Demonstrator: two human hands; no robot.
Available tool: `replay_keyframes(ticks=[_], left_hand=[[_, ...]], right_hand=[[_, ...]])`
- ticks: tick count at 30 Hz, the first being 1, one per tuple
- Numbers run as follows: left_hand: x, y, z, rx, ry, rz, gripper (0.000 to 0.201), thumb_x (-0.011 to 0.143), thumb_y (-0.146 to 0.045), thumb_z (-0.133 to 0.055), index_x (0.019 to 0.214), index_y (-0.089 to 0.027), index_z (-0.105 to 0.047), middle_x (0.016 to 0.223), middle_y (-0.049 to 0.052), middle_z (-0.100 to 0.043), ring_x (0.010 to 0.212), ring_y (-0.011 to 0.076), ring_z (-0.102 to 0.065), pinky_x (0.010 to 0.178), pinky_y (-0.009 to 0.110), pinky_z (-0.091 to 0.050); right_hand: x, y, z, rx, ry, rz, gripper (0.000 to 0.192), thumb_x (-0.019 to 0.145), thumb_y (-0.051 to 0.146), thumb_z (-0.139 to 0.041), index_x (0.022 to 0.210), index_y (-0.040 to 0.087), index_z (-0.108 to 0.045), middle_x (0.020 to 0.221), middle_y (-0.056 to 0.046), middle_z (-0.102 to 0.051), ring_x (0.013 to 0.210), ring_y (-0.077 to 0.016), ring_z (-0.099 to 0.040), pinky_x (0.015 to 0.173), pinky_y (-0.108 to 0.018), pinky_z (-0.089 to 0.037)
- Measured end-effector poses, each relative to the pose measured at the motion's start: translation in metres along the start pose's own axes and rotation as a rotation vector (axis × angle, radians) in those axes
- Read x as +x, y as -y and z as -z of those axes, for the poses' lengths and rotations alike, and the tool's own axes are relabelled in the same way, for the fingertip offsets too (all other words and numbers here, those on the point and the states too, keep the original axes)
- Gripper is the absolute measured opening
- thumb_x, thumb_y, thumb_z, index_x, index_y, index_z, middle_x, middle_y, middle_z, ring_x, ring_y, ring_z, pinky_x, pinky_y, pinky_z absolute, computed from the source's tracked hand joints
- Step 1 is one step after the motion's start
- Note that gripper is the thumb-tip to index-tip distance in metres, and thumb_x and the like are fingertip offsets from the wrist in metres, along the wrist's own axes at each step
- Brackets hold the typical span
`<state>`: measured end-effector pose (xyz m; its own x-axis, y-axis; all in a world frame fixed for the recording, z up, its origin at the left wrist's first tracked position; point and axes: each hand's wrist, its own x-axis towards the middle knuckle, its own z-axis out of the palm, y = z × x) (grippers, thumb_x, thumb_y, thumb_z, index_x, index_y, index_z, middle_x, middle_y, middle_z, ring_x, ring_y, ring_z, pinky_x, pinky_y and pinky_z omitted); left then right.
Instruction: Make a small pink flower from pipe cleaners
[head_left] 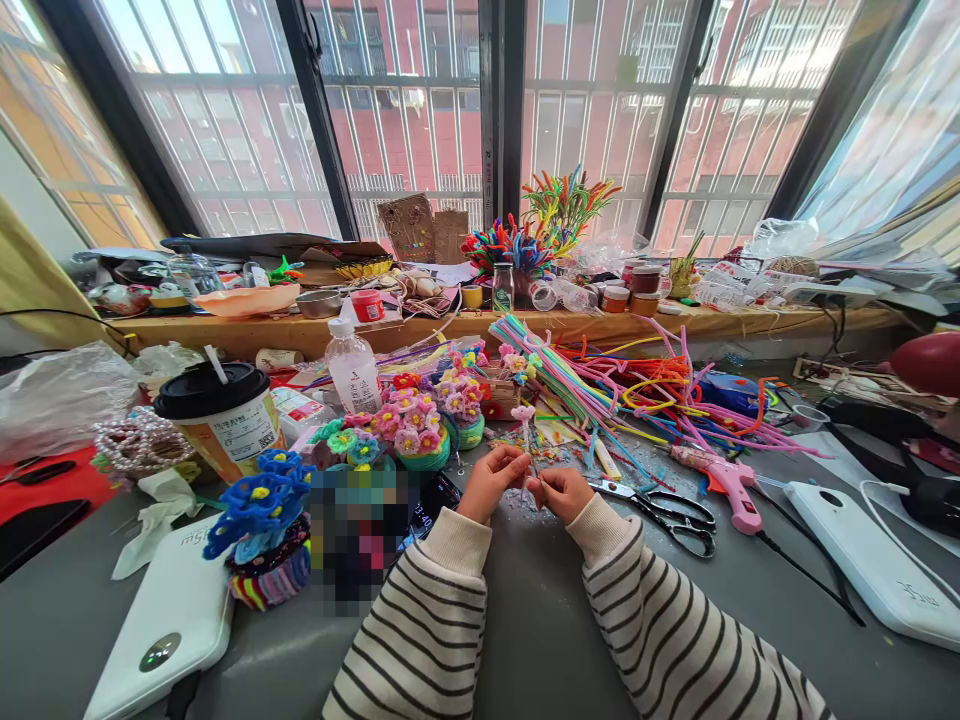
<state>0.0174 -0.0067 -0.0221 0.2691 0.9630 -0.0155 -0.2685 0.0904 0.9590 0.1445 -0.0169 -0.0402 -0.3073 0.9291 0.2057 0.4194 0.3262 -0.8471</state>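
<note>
Head view: near the middle of the grey counter (pixel 540 640), the left hand (pixel 495 485) pinches the stem of a small pink pipe-cleaner flower (pixel 523 413), its bloom upright above the fingers. Just beside it, the right hand (pixel 561 493) has its fingers curled in close to the lower stem; whether they grip it I cannot tell. Black-handled scissors (pixel 679 522) and a pink glue gun (pixel 741 495) lie to the right, loose pipe cleaners (pixel 559 370) on the far side.
</note>
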Motion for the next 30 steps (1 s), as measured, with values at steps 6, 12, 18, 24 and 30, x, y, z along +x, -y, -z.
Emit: replay_keyframes(ticks=[6, 12, 18, 24, 30], left_hand=[[-0.0002, 0.0, 0.0002, 0.004, 0.043, -0.015, 0.023, 0.054, -0.031, -0.061, 0.059, -0.012, -0.048, 0.048, -0.005, -0.047, 0.045, 0.0044, -0.043, 0.046, 0.018, -0.032], [-0.0015, -0.0018, -0.0015, 0.027, 0.046, -0.005, 0.021, 0.055, -0.03, -0.061, 0.058, -0.012, -0.049, 0.045, -0.006, -0.044, 0.043, 0.0027, -0.038, 0.044, 0.017, -0.029], [-0.0013, -0.0023, -0.0019, 0.006, 0.025, 0.033, 0.026, 0.05, -0.032, -0.064, 0.059, -0.012, -0.05, 0.047, -0.006, -0.045, 0.044, 0.0032, -0.039, 0.046, 0.017, -0.031], [-0.0019, -0.0028, -0.002, 0.009, 0.007, 0.026, 0.026, 0.05, -0.032, -0.064, 0.059, -0.012, -0.049, 0.05, -0.005, -0.047, 0.047, 0.0044, -0.043, 0.049, 0.018, -0.033], [-0.0002, 0.0003, -0.0015, 0.025, 0.068, 0.024, 0.026, 0.051, -0.033, -0.063, 0.058, -0.012, -0.049, 0.048, -0.005, -0.046, 0.044, 0.0039, -0.04, 0.046, 0.018, -0.031]], right_hand=[[0.0001, -0.0019, -0.0015, 0.058, 0.068, 0.053, 0.063, 0.064, 0.068, -0.015, 0.049, 0.015, -0.047, 0.038, 0.004, -0.031, 0.037, -0.007, -0.033, 0.04, -0.02, -0.026], [0.0014, -0.0014, -0.0003, 0.018, 0.007, 0.03, 0.062, 0.062, 0.069, -0.018, 0.047, 0.015, -0.046, 0.039, 0.003, -0.033, 0.039, -0.0071, -0.034, 0.04, -0.02, -0.025], [0.0021, -0.0039, 0.0018, -0.039, -0.023, 0.021, 0.056, 0.064, 0.064, -0.027, 0.046, 0.015, -0.045, 0.042, 0.001, -0.042, 0.042, -0.0073, -0.036, 0.042, -0.02, -0.027], [0.0018, -0.0065, 0.0005, -0.014, -0.027, 0.007, 0.051, 0.063, 0.061, -0.035, 0.043, 0.015, -0.042, 0.041, 0.002, -0.043, 0.041, -0.0066, -0.035, 0.041, -0.02, -0.027], [0.0005, -0.002, -0.0012, 0.068, -0.013, 0.027, 0.058, 0.064, 0.065, -0.023, 0.046, 0.015, -0.045, 0.038, 0.003, -0.036, 0.038, -0.0063, -0.033, 0.039, -0.02, -0.025]])
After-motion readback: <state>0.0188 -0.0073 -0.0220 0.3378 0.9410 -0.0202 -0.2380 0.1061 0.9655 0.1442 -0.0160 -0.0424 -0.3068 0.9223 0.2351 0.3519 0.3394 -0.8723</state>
